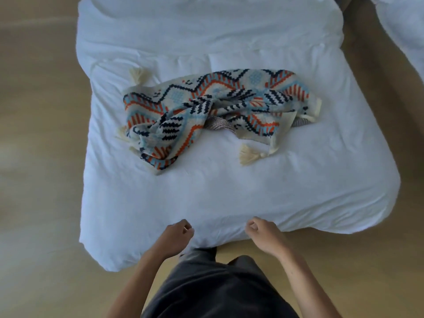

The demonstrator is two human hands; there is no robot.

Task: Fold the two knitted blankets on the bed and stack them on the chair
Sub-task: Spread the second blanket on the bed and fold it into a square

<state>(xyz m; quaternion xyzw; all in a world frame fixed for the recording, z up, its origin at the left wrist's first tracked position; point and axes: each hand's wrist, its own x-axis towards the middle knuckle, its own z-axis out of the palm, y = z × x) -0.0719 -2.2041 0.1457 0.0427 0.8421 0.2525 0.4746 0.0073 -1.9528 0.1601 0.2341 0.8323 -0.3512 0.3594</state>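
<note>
A patterned knitted blanket (pixel 206 111) in cream, blue, orange and navy, with cream tassels, lies crumpled in the middle of the white bed (pixel 229 191). A grey knitted blanket (pixel 219 125) peeks out from under it, mostly hidden. My left hand (pixel 177 235) and my right hand (pixel 263 232) hover over the bed's near edge, well short of the blankets. Both have loosely curled fingers and hold nothing. No chair is in view.
Tan wooden floor (pixel 39 157) surrounds the bed on the left, right and near side. The corner of another white bedding piece (pixel 403 26) shows at the top right. My dark-clothed body stands at the foot of the bed.
</note>
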